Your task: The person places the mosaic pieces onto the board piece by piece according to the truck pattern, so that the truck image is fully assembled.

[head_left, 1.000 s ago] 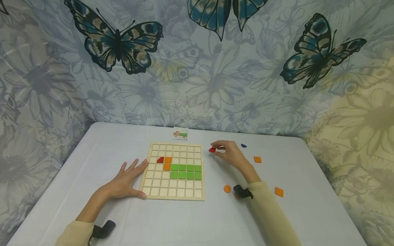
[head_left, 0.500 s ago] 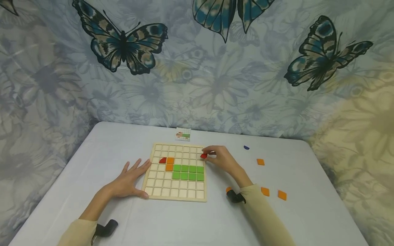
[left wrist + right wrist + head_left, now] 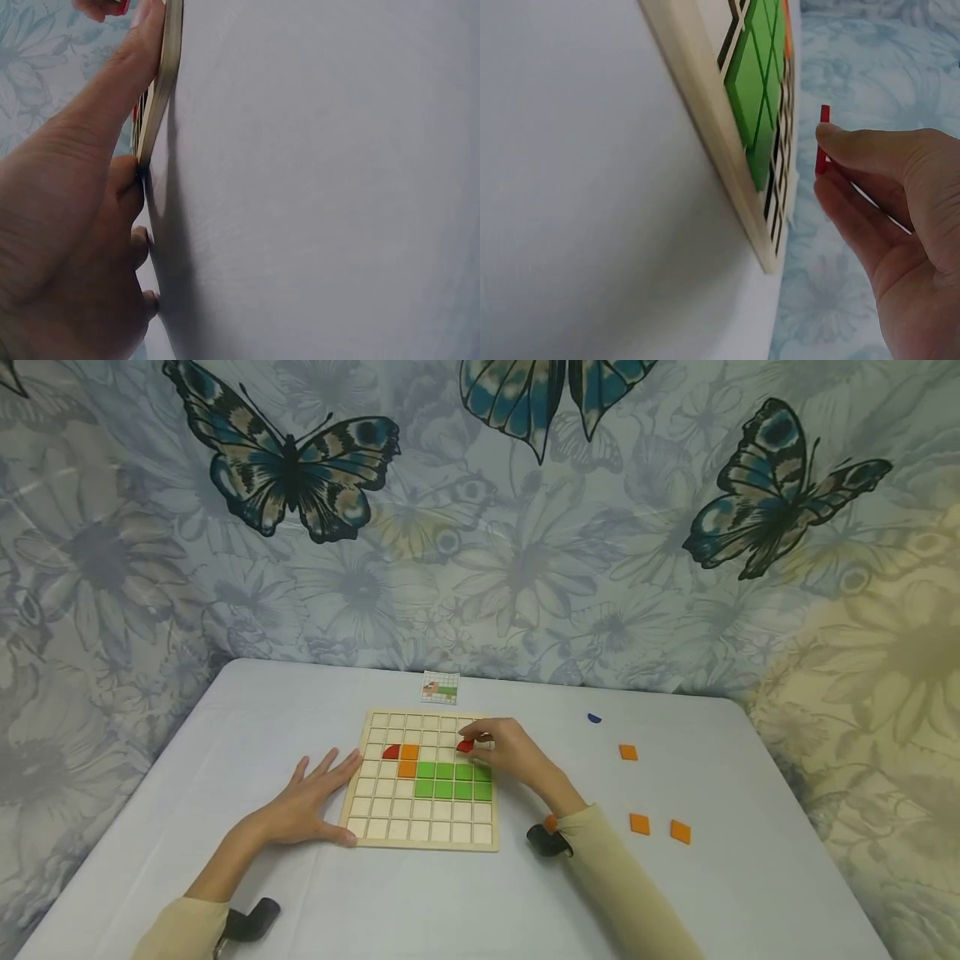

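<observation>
My right hand (image 3: 517,753) pinches a red quarter-circle tile (image 3: 465,747) between thumb and fingers, over the right part of the wooden grid board (image 3: 420,847). In the right wrist view this tile (image 3: 822,161) is seen edge-on, raised off the board. My left hand (image 3: 300,810) lies with fingers spread at the board's left side, thumb by its near corner; the left wrist view shows it against the board's edge (image 3: 160,101). On the board lie several green square tiles (image 3: 444,771) in a block, orange square tiles (image 3: 407,768) and another red quarter-circle tile (image 3: 392,752).
A small pattern card (image 3: 440,687) lies behind the board. To the right are a blue half-circle tile (image 3: 594,718), an orange square tile (image 3: 628,752) and two more orange tiles (image 3: 639,824). An orange round tile (image 3: 551,822) is partly hidden by the right wrist camera (image 3: 548,841).
My right hand has carried the red quarter-circle tile leftward, from beside the board to over its right part. The left hand stays at the board's edge.
</observation>
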{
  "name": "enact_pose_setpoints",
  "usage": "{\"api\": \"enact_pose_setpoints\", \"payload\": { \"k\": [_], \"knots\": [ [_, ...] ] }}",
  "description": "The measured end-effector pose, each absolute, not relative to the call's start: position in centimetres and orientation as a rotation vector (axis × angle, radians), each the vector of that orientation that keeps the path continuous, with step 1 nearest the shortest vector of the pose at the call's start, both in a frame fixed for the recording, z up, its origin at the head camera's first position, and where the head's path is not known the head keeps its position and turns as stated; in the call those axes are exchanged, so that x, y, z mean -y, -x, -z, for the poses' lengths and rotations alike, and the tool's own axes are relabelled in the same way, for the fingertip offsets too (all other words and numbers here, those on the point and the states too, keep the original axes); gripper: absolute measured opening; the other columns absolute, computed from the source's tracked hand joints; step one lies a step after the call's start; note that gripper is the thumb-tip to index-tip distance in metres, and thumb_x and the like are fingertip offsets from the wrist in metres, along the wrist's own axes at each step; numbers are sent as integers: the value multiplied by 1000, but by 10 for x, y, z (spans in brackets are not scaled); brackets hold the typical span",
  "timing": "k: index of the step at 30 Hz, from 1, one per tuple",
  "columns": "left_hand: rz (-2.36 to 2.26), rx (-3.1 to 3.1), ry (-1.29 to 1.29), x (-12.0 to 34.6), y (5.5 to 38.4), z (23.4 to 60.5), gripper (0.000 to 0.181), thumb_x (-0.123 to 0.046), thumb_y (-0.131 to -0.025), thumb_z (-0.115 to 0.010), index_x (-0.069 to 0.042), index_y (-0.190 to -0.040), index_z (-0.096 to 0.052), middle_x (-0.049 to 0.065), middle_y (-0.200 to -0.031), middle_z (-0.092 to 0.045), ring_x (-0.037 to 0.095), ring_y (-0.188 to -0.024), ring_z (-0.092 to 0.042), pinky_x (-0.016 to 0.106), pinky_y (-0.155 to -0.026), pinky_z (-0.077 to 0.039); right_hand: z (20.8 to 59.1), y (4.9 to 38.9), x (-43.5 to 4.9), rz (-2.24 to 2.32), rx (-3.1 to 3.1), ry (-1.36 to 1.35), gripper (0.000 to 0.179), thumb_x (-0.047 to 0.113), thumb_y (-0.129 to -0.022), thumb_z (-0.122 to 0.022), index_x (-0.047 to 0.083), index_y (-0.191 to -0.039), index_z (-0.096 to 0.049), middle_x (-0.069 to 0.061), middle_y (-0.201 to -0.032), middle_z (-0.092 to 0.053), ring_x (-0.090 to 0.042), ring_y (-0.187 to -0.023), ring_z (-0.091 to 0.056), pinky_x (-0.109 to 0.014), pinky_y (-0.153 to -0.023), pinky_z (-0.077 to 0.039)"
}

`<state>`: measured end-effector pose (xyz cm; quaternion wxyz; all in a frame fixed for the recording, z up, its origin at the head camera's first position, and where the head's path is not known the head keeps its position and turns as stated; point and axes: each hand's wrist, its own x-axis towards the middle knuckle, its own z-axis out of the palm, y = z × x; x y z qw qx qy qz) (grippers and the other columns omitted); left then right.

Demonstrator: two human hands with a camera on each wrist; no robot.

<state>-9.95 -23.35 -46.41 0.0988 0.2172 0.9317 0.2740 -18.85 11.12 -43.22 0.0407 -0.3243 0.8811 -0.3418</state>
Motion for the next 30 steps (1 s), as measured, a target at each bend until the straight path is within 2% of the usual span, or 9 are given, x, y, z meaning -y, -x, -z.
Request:
{"api": "enact_pose_setpoints", "payload": {
  "k": [6, 17, 30],
  "knots": [
    [-804, -2762, -635, 232, 100, 462, 124, -62, -58, -83, -3, -153, -29, 17, -159, -25, 48, -146, -11, 70, -111, 3, 434, 186, -95, 987, -2679, 1043, 30, 3, -85, -74, 2, -115, -70, -8, -113, -71, -20, -103, -67, -27, -89, -54],
    [-809, -2788, -641, 231, 101, 460, 121, -58, -59, -85, -3, -152, -32, 18, -158, -27, 49, -144, -14, 72, -110, 0, 436, 178, -71, 985, -2637, 1096, 30, 3, -87, -73, 4, -117, -70, -6, -112, -72, -17, -100, -67, -25, -87, -54],
    [-832, -2749, -640, 231, 102, 459, 120, -56, -62, -84, -3, -153, -29, 18, -159, -24, 49, -145, -11, 71, -110, 4, 435, 172, -37, 994, -2596, 1140, 30, 4, -87, -73, 2, -116, -70, -7, -113, -71, -19, -102, -68, -22, -88, -54]
  ]
}}
